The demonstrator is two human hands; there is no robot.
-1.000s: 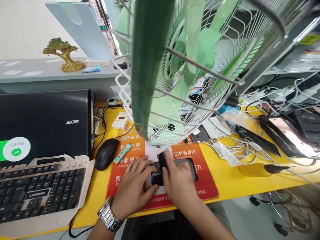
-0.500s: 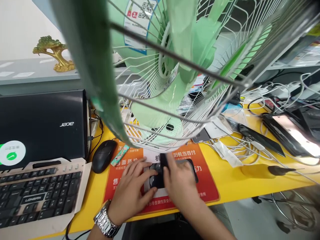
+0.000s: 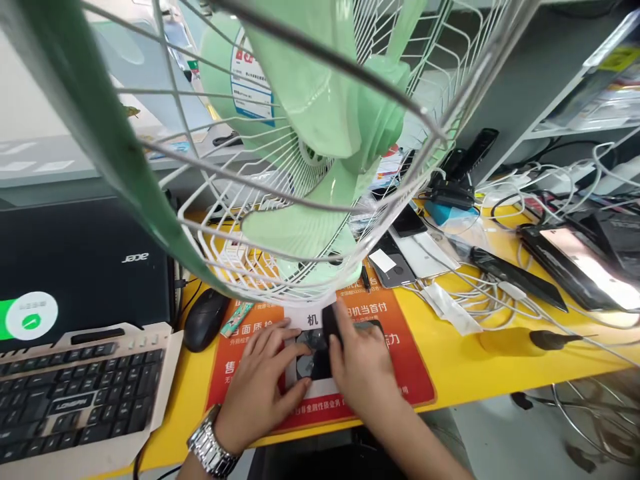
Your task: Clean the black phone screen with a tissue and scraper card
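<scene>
Nearest the camera, the person's left hand [image 3: 263,383], a steel wristwatch [image 3: 210,448] at its wrist, lies flat with fingers [image 3: 270,337] spread and pressing down on the near-left end of a small black phone-like device [image 3: 320,353]. The spread looks meant to pin the device so it cannot slide. The right hand [image 3: 363,370] covers the device's right part; its thumb and forefinger are closed on a short dark tool or clip [image 3: 330,321] standing at the device's far edge (what it is cannot be made out), probably braced there to work on the upper edge.

The device lies flat on an orange-red printed mat [image 3: 400,373] with white characters, at the near edge of the yellow worktop [image 3: 465,363]. Its long axis appears to run left to right across the mat, roughly parallel with the worktop's front edge; most of it is hidden under the hands, so which end is its top cannot be told.

Left of the mat sit a black computer mouse [image 3: 204,319], a beige-framed black keyboard [image 3: 75,393] and a dark laptop [image 3: 85,267]. Just beyond the hands stands a pale green desk fan [image 3: 310,233] in a white wire cage, looming over everything. To the right, farther back, lie tangled white cables [image 3: 493,300], loose phones [image 3: 400,267] and a black-handled screwdriver [image 3: 550,340].
</scene>
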